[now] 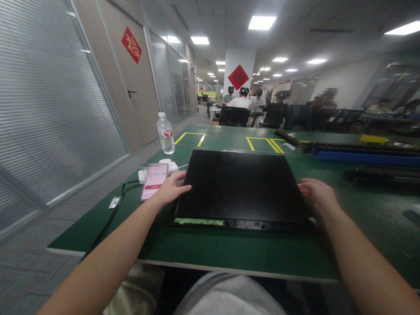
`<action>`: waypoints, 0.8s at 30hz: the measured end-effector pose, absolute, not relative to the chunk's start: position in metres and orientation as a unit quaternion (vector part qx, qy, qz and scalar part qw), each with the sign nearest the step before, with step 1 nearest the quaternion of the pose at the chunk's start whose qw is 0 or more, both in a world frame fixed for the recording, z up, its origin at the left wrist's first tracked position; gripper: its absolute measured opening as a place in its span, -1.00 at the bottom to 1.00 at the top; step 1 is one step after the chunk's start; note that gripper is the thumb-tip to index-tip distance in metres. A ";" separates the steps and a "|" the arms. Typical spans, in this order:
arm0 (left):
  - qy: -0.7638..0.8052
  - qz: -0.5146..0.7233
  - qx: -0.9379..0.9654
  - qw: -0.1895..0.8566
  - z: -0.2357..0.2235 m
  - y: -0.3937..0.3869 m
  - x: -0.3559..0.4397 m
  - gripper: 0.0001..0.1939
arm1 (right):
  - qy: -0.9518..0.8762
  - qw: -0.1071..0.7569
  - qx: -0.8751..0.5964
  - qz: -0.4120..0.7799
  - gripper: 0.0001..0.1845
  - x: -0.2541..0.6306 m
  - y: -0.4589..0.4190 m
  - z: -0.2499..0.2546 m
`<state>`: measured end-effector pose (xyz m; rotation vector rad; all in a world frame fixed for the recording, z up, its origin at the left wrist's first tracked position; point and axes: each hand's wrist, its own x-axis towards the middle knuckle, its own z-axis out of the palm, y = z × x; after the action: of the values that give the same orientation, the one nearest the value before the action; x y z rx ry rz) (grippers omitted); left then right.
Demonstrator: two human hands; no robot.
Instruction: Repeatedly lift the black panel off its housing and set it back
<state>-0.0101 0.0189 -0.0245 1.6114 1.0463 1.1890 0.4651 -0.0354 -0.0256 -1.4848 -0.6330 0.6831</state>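
Panel (240,186), hands (318,195) beside its edges

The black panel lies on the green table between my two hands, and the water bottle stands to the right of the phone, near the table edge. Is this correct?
Not quite: in the head view, the water bottle stands beyond the phone, not to its right. The rest stands.
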 end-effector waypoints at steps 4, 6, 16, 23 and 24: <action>0.422 0.461 0.669 0.402 -0.031 0.024 -0.013 -0.46 | -0.267 0.642 -0.652 0.302 -0.81 0.463 -0.037 -0.024; 0.422 0.454 0.678 0.395 -0.034 0.026 -0.014 -0.46 | -0.267 0.640 -0.653 0.304 -0.82 0.461 -0.038 -0.022; 0.433 0.437 0.690 0.381 -0.041 0.031 -0.018 -0.43 | -0.276 0.621 -0.673 0.292 -0.82 0.460 -0.039 -0.020; 0.461 0.427 0.689 0.361 -0.049 0.035 -0.020 -0.41 | -0.294 0.593 -0.701 0.266 -0.82 0.462 -0.039 -0.021; 0.468 0.425 0.688 0.357 -0.050 0.036 -0.020 -0.41 | -0.293 0.591 -0.703 0.265 -0.82 0.461 -0.039 -0.021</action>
<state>-0.0205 0.0358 -0.0504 1.7764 1.2089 1.0964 0.4613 -0.0393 -0.0208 -1.6369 -0.6826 0.6165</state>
